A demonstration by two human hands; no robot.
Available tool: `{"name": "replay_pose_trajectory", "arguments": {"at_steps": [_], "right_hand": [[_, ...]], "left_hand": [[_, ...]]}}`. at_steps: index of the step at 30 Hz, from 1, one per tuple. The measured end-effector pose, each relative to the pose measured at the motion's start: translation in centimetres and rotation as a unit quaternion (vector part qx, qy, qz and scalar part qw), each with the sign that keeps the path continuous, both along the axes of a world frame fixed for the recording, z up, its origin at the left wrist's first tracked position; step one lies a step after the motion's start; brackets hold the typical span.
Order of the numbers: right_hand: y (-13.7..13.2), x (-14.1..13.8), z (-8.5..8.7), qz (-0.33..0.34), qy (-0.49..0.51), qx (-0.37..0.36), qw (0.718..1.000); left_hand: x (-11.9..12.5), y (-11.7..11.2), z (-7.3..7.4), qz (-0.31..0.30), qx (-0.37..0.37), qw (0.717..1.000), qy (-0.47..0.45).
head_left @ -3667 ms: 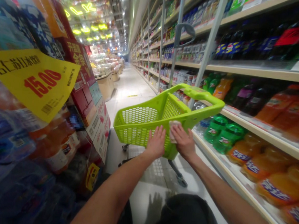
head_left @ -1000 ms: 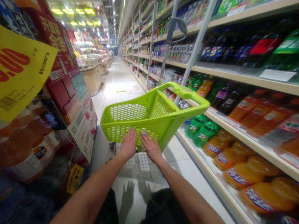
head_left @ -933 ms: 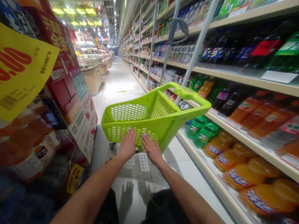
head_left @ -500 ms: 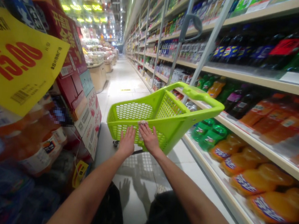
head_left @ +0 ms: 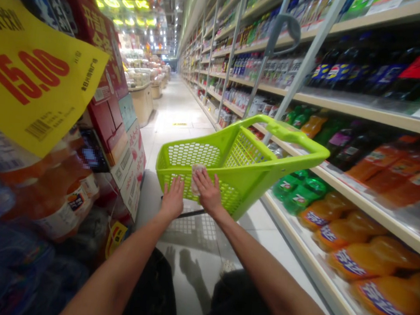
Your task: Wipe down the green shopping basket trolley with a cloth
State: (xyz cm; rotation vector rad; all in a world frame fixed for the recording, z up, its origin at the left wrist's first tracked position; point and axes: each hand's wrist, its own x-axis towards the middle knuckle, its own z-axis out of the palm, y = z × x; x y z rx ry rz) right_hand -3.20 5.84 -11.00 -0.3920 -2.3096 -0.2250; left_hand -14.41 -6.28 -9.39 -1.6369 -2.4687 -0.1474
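Note:
A bright green shopping cart (head_left: 255,180) with honeycomb-hole sides stands slantwise in the aisle in front of me. My right hand (head_left: 209,192) presses a crumpled, pinkish-white cloth (head_left: 195,179) against the upper part of its near side, just under the rim. The cloth pokes out to the left of the fingers, and the rest is hidden beneath them. My left hand (head_left: 173,198) lies open on the same side panel, nearer the cart's front end, fingers apart and holding nothing.
Shelves of drink bottles run along the right, with orange soda bottles (head_left: 351,256) on the lowest shelf. Stacked cartons (head_left: 131,170) and bottle packs crowd the left, below a yellow price sign (head_left: 38,66). A grey hooked handle (head_left: 285,32) juts from the shelving.
Both hands have shifted left along the cart's side, toward its front end. More of the cloth shows beside my right fingers. The whole view has turned slightly.

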Motion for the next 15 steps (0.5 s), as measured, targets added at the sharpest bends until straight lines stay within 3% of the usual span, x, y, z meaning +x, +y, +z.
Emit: {"name": "replay_pose_trajectory", "arguments": {"at_steps": [3,11,13,15], "right_hand": [[0.3,-1.8,0.8,0.0,-0.005,0.007,1.0],[-1.1,-1.5,-4.9,0.027,-0.129,-0.02,0.991],[-1.5,-1.0,-5.5,0.032,-0.149,-0.025,0.988],[-1.8,-1.1,-5.0,0.039,-0.139,-0.023,0.989]], "left_hand": [[-0.9,-0.4,0.1,0.012,0.0,1.0,0.003],[-1.1,-1.6,-1.0,0.009,-0.016,1.0,-0.004],[-1.3,-2.0,-1.5,-0.001,-0.013,1.0,-0.003],[-1.7,-2.2,-1.7,-0.002,-0.007,1.0,-0.001]]}}
